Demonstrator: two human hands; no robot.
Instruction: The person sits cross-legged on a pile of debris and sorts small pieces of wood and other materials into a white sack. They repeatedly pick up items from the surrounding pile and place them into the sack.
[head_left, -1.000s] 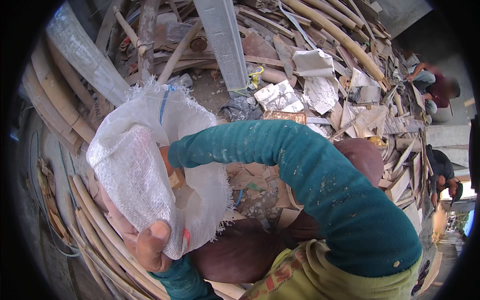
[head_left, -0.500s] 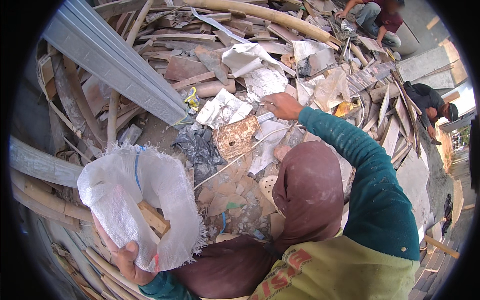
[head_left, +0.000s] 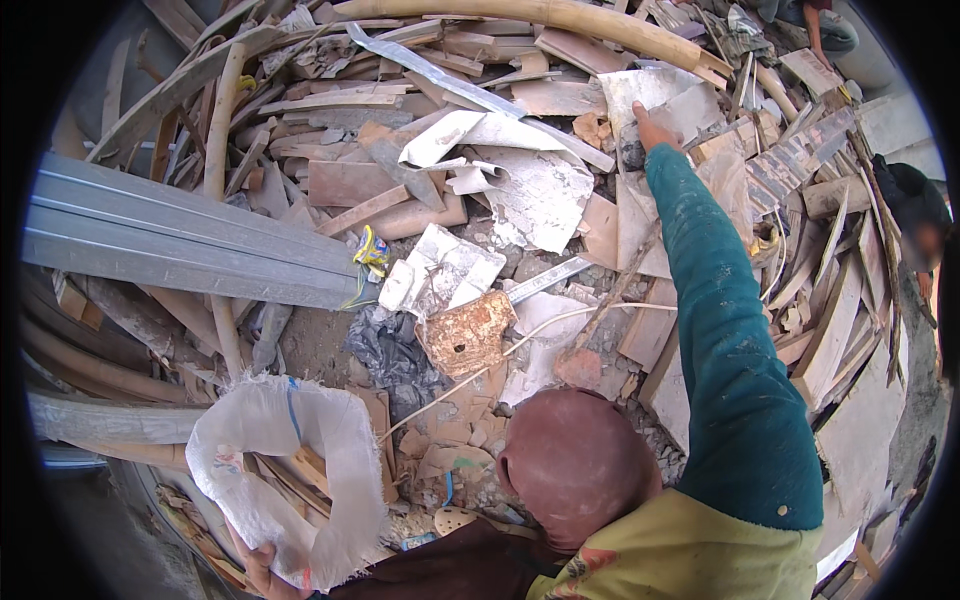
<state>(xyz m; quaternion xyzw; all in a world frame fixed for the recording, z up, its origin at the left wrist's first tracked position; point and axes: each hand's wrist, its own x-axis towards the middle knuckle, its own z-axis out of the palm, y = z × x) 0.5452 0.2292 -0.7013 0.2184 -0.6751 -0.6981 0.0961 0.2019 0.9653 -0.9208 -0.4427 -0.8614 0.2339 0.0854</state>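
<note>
Left hand [head_left: 258,570] keeps the sack by its rim as the right hand [head_left: 655,132] stretches farther over the debris.
At left, the thumb is folded over the edge of the white woven plastic sack [head_left: 350,520], its fingers mostly hidden; the mouth gapes, showing wood strips [head_left: 308,468] inside. Farther right lie a crumpled black plastic bag [head_left: 395,355] and a rust-stained slab [head_left: 468,330]. Half a second ago the right hand was near that slab; now, index finger extended, it is at a pale sheet [head_left: 622,88], well apart from the sack. Whether it grips anything, I cannot tell.
</note>
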